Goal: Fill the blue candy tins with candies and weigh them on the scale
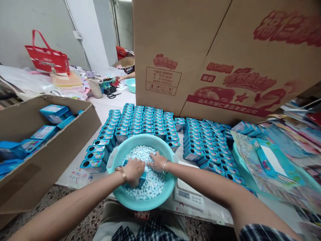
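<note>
A teal plastic basin (117, 157) at the table's near edge holds a heap of small pale blue and white candies (150, 187). My left hand (133, 170) is closed round a small blue box (141, 179) pushed into the candies. My right hand (157, 161) lies on the candy heap just beside it, fingers curled down among the pieces. Both wrists wear a bracelet. Behind the basin stand rows of open small blue boxes (140, 122).
A large cardboard carton (225, 57) stands behind the rows. An open cardboard box (32, 167) with blue boxes sits at left. A small scale (189, 195) lies right of the basin; printed sheets (276, 157) pile at right. A red bag (47, 58) and clutter are at back.
</note>
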The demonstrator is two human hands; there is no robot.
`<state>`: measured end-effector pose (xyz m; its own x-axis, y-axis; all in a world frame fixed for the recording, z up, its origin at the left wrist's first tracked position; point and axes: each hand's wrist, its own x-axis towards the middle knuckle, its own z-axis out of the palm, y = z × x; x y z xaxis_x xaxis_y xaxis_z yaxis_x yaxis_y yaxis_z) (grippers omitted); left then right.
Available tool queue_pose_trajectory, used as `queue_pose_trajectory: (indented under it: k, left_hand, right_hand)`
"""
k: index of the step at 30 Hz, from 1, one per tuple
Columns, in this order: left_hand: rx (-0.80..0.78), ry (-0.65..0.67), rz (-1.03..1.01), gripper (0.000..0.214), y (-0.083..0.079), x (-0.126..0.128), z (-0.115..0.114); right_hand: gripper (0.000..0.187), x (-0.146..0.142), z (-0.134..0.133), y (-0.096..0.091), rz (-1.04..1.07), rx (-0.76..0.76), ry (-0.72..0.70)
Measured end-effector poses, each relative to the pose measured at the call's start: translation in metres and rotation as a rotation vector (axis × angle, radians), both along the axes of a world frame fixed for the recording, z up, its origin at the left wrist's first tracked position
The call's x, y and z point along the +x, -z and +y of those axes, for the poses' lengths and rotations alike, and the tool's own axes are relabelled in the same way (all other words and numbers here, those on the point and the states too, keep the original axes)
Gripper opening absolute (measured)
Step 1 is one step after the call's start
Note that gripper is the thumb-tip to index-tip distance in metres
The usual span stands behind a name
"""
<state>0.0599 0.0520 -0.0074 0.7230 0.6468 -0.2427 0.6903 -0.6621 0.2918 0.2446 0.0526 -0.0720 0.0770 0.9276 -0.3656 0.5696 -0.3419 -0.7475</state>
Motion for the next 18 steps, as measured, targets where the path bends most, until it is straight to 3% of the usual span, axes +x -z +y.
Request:
queue_pose_trajectory:
  k: [4, 8, 11, 15, 18]
  left_hand:
    - [0.028, -0.066, -0.089, 0.054, 0.018, 0.006, -0.006]
    - [0.060, -0.132, -0.176, 0.050, 0.017, -0.006, -0.010]
    - [0.094, -0.216, -0.268, 0.057, 0.015, -0.017, -0.014]
    - [0.129, -0.465, -0.623, 0.070, 0.016, -0.018, -0.014]
    - [0.128, -0.596, -0.810, 0.073, 0.014, -0.012, -0.011]
  right_hand:
    - [0.036, -0.019, -0.019, 0.020, 0.137, -0.063, 0.241]
    - [0.033, -0.048, -0.027, 0.021, 0.352, 0.015, 0.443]
    - [0.037, -0.062, -0.019, 0.001, 0.513, 0.147, 0.498]
    - [0.034, -0.063, 0.003, -0.046, 0.844, 0.369, 0.532]
    - [0.029, -0.060, 0.019, -0.076, 0.968, 0.391, 0.517]
